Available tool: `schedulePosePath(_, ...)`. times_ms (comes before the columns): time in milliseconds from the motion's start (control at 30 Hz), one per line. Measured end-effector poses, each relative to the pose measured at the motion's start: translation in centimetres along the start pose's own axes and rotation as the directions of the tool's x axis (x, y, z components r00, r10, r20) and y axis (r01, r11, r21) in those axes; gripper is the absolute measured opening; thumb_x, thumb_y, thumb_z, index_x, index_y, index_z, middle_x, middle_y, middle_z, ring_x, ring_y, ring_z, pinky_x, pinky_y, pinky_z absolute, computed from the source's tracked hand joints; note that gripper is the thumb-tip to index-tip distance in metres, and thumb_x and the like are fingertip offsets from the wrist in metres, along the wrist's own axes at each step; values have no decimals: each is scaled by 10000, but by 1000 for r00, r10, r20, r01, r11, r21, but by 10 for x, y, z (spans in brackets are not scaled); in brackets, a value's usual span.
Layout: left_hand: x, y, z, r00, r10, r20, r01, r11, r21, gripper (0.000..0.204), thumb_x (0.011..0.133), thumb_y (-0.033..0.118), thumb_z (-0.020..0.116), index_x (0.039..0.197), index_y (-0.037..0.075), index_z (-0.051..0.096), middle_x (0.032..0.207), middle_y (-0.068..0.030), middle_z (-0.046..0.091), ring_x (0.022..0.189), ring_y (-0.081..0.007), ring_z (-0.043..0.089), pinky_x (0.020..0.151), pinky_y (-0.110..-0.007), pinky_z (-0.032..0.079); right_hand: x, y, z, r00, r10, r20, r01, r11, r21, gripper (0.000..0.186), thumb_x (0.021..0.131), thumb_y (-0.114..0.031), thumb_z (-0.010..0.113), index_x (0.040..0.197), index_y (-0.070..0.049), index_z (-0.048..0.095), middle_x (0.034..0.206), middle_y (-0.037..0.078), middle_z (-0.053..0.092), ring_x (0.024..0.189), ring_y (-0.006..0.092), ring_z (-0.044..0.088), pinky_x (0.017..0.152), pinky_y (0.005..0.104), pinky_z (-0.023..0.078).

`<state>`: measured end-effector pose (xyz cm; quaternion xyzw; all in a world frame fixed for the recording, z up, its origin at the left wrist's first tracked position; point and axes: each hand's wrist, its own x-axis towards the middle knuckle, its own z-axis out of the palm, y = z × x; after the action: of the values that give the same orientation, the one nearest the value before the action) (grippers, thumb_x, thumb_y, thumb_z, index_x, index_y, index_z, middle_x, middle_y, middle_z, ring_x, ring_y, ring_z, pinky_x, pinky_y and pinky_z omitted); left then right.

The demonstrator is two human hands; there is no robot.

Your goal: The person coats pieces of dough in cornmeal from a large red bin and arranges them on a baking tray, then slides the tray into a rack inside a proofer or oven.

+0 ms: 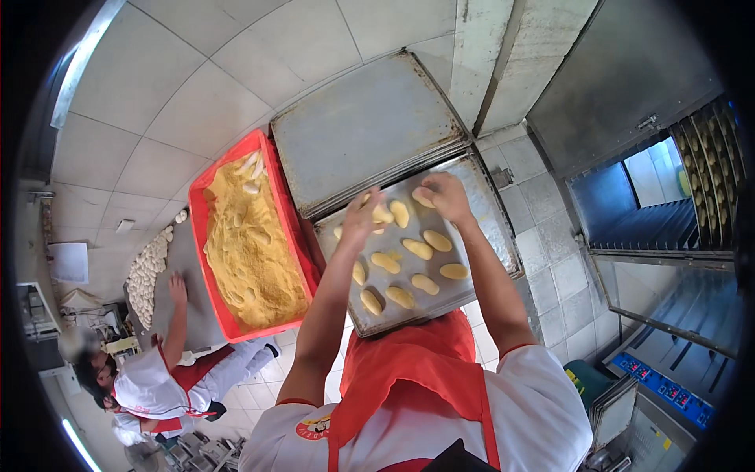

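A metal baking tray (362,318) in front of me holds several oval, crumb-coated dough pieces, spaced apart, such as one dough piece (418,248) near its middle. Over the tray's far left part, my left hand (362,220) has its fingers curled round a dough piece, mostly hidden by the hand. Another coated piece (383,214) lies right beside those fingers. At the tray's far edge my right hand (448,198) grips a second dough piece (423,197) with its fingertips.
Left of the tray stands a red bin (201,228) of yellow crumbs (255,252), with pale dough pieces (252,175) at its far end. Stacked trays (366,130) lie beyond. Further left, a co-worker (169,377) reaches toward many small white dough pieces (149,271). An open rack cabinet (629,197) is at right.
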<state>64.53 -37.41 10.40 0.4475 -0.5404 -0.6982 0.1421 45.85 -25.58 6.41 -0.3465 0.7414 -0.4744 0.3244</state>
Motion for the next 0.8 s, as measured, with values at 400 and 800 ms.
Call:
schedulePosePath(400, 33, -62, -7, 826, 562, 46, -210, 232, 950, 430, 706, 214, 789, 1092, 70, 668, 1119, -198, 643, 1046, -364, 581, 900, -426, 485, 18, 71, -41, 954, -202, -221, 147, 959, -244, 185, 752, -117, 761, 900, -28, 697, 870, 174, 687, 801, 327, 669, 728, 413, 511)
schedulePosePath(800, 22, -77, -26, 931, 328, -158, -246, 887, 392, 235, 760, 181, 757, 950, 82, 660, 918, -136, 703, 916, -378, 654, 849, -453, 501, -10, 70, -60, 950, -200, -239, 155, 969, -193, 251, 780, -162, 728, 996, -34, 714, 924, 205, 667, 881, 378, 642, 807, 433, 511)
